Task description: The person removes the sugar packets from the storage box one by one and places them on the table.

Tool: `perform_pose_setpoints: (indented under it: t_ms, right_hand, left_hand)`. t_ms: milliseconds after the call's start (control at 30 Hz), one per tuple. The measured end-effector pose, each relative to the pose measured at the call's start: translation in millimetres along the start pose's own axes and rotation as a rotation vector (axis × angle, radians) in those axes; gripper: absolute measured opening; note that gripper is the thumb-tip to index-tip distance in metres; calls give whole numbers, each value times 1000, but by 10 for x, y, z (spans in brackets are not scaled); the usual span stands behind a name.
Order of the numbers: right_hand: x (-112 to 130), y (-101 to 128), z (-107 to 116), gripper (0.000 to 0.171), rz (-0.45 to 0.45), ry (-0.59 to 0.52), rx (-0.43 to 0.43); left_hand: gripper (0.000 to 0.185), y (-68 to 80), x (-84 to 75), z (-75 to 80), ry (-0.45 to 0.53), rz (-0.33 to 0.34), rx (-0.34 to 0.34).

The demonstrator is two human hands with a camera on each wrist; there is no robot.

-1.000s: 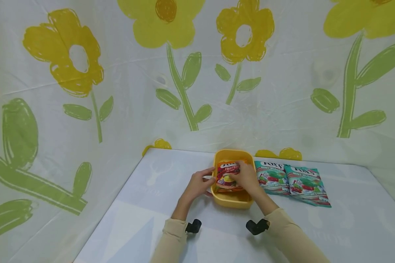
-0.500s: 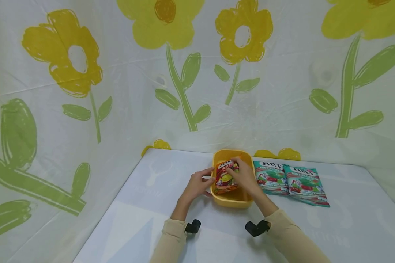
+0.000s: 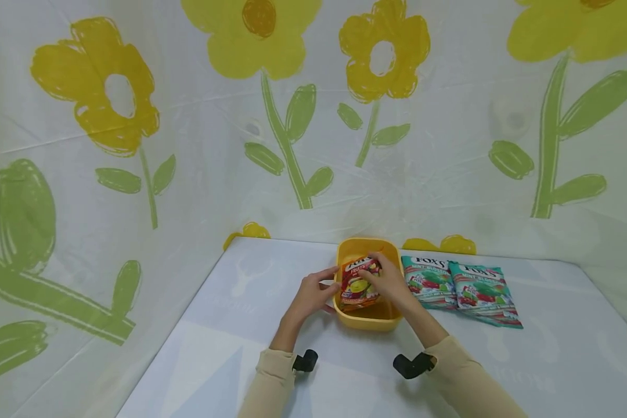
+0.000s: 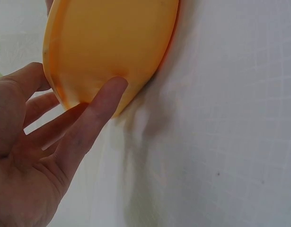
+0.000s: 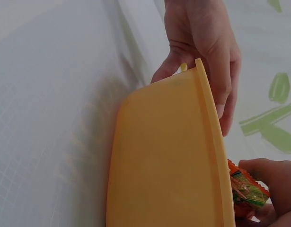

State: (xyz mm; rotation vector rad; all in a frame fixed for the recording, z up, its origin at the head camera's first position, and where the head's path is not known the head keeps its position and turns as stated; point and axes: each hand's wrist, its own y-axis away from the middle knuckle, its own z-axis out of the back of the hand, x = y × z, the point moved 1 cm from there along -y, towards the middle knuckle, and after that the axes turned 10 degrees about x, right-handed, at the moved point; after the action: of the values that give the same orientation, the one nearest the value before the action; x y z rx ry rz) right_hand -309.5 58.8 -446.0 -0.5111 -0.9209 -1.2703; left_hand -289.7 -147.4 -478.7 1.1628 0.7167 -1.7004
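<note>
In the head view, a yellow tub (image 3: pixel 368 324) stands on the table with a red and orange Fox's Fruits candy bag (image 3: pixel 354 284) tilted inside it. My right hand (image 3: pixel 391 284) reaches over the tub and pinches the bag near its upper right part. In the right wrist view, the bag's crinkled orange edge (image 5: pixel 247 182) shows beside the fingers, while the tub wall hides the rest. My left hand (image 3: pixel 312 292) rests against the tub's left side. Its fairly straight fingers (image 4: pixel 95 111) touch the outer wall in the left wrist view.
Two teal Fox's candy bags, a left one (image 3: pixel 429 281) and a right one (image 3: pixel 485 293), lie overlapping just right of the tub. Behind the white table (image 3: pixel 230 348) hangs a flower-print cloth (image 3: pixel 198 116). Black wrist cameras sit on both sleeves.
The right hand has shifted and tilted the red candy bag inside the tub, its lower end moving slightly left. The left hand has stayed at the tub's side.
</note>
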Motion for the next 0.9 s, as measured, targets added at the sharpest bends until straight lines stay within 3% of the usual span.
perform_pose_setpoints:
  t_ms: [267,400,633,900]
  right_hand:
    - [-39,6,3,64,14,41,13]
    - [-57,5,11,61,30,7,-6]
    - [-80,-2,28,57,44,-104,-28]
    - [-62,23,50,58,-24,-332,34]
  left_hand:
    - [51,9,-14,4,-17,9,1]
    - [50,10,-30,2,-19,9,0]
    - [51,8,-29,0,-22,4,-1]
    - [51,12,-20,6,-29,11,-4]
